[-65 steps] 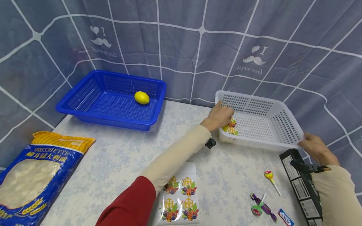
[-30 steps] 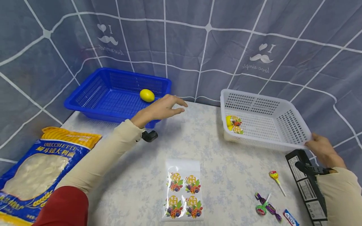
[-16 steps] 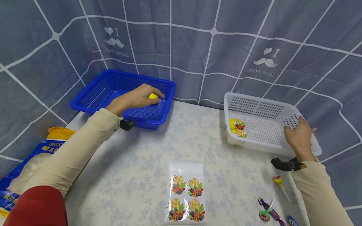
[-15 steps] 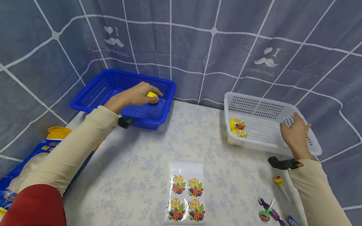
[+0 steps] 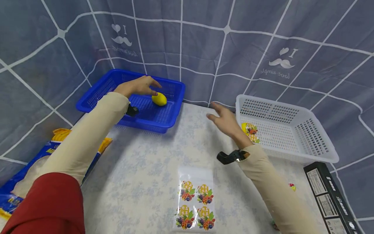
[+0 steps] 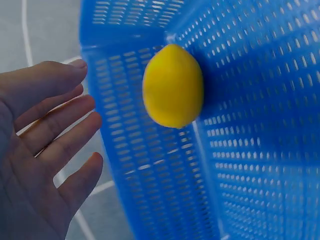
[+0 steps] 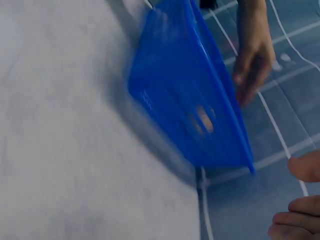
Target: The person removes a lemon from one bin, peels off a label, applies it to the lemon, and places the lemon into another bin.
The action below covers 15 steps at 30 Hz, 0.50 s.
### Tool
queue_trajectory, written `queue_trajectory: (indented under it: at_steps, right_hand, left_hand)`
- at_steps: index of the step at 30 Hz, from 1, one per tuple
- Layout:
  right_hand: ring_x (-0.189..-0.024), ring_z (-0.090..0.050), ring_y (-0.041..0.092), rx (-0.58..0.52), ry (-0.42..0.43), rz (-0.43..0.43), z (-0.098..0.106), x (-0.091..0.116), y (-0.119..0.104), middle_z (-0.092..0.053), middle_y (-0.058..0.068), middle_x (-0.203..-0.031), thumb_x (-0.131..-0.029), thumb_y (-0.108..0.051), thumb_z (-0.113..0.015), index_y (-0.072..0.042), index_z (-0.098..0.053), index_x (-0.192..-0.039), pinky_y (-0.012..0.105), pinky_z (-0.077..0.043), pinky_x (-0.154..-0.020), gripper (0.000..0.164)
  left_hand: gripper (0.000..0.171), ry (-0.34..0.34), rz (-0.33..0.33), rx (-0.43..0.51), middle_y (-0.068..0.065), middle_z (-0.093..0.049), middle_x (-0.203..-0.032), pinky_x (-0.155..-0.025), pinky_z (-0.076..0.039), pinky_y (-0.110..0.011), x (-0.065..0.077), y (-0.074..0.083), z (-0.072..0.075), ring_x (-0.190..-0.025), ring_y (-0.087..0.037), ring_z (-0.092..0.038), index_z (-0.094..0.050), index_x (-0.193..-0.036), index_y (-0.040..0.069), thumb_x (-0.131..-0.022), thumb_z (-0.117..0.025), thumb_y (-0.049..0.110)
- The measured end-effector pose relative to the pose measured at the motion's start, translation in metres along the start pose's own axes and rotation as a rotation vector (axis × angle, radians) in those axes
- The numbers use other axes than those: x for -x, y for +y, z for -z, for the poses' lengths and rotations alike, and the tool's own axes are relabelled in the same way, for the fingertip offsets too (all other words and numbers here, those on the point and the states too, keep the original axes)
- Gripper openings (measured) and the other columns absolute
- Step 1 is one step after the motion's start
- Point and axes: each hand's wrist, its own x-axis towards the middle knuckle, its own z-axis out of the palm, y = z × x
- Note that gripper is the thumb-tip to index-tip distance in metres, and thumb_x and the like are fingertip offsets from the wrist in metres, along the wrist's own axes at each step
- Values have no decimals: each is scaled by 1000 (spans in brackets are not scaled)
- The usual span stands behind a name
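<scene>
Upper left, the left hand [image 5: 139, 86] hovers spread near the lemon [image 5: 160, 99] — apparently a reaching step, calling for a grip; the right hand [image 5: 226, 122], centre-right, spreads empty.

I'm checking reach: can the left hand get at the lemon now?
Likely yes: the left hand hangs at the open top of the blue basket, close to the lemon, nothing visible in between.

Left side, the blue-and-yellow bag [image 5: 26, 178] ducks beneath the left sleeve [image 5: 79, 139] and off the edge; near right, the black box [image 5: 327, 196] is cut short! Right-wrist view: blue basket [image 7: 165, 90] blurred, right hand [image 7: 305, 205] clipped at the edge!
</scene>
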Motion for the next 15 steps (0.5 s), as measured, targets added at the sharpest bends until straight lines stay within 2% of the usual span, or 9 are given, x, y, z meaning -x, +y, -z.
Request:
queue_trajectory:
  at_steps: [4,8,11,15]
  right_hand:
    - [-143,-31,29,-105,-96,-13,-43,-21,-20,-30,15,-157,-100,-31,-58,-2,-26,-154,37,-29,-115,69]
    - [-145,-26,27,-133,-147,-46,-75,-31,-37,-25,11,-160,-98,-39,-59,-7,-19,-157,40,-26,-117,78]
    - [-146,-25,26,-126,-166,-68,-89,-32,-46,-22,9,-161,-97,-40,-59,-8,-13,-158,43,-26,-117,83]
    - [-145,-25,25,-113,-176,-74,-94,-33,-50,-20,8,-161,-97,-41,-60,-6,-9,-157,42,-26,-117,86]
  left_hand:
    - [46,-37,75,53,-26,-42,-147,-113,-29,-54,-16,-8,-7,-138,-42,-35,-48,-141,-5,-99,-57,11]
    - [47,-75,153,98,-27,-38,-150,-113,-29,-54,-30,-10,-13,-139,-43,-33,-45,-143,-5,-99,-56,8]
    - [45,-105,205,104,-27,-39,-149,-112,-29,-56,-36,-13,-17,-138,-44,-34,-47,-142,-5,-99,-55,7]
    - [47,-120,253,108,-26,-41,-148,-112,-29,-58,-38,-20,-21,-137,-43,-35,-48,-143,-2,-97,-56,5]
